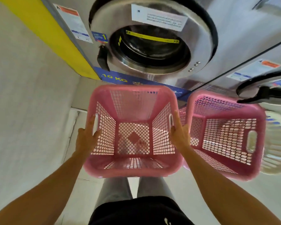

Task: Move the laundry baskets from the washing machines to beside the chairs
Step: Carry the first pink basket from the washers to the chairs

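Observation:
An empty pink laundry basket [133,171] is in front of me, below the washing machine [152,46] with the round steel door. My left hand [88,137] grips its left handle slot, thumb inside the wall. On the opposite side my right hand [179,135] grips the right handle slot. A second pink basket [225,169] stands just to the right, touching or nearly touching the first. Beyond that one, a white basket [276,143] shows partly at the frame's right edge.
A pale wall [23,95] runs close along the left, with a yellow strip [52,34] beside the machine. A second washing machine [258,73] with a black door handle stands on the right. My legs [128,189] are on the light tiled floor below the basket.

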`<state>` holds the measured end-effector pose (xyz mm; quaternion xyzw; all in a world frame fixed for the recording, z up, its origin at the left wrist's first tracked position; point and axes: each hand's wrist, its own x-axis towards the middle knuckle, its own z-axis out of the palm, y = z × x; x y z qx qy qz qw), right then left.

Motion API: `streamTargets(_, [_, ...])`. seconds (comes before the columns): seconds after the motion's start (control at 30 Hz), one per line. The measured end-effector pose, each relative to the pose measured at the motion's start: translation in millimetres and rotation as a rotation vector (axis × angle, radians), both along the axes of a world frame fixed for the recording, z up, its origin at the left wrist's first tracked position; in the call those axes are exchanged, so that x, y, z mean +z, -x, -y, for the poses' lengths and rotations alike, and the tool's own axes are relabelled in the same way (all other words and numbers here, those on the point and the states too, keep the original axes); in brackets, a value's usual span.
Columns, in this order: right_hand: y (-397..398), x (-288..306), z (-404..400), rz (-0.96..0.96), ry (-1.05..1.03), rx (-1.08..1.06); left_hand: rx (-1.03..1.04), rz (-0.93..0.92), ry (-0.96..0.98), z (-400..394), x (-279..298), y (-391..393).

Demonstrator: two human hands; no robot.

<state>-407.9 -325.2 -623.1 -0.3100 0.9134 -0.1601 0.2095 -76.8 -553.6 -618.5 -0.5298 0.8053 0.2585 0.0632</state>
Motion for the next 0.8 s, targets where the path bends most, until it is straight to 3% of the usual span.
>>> streamTargets(0.43, [-19.5,50.0,34.0,0.059,-0.041,0.414,0.513,-0.013,0.010,-127.5,72.9,-71.3])
streamTargets(0.8, [-123.8,77.1,76.6,-0.094,0.013,0.951,1.092,-0.071,0.034,-300.3,83.0,-148.4])
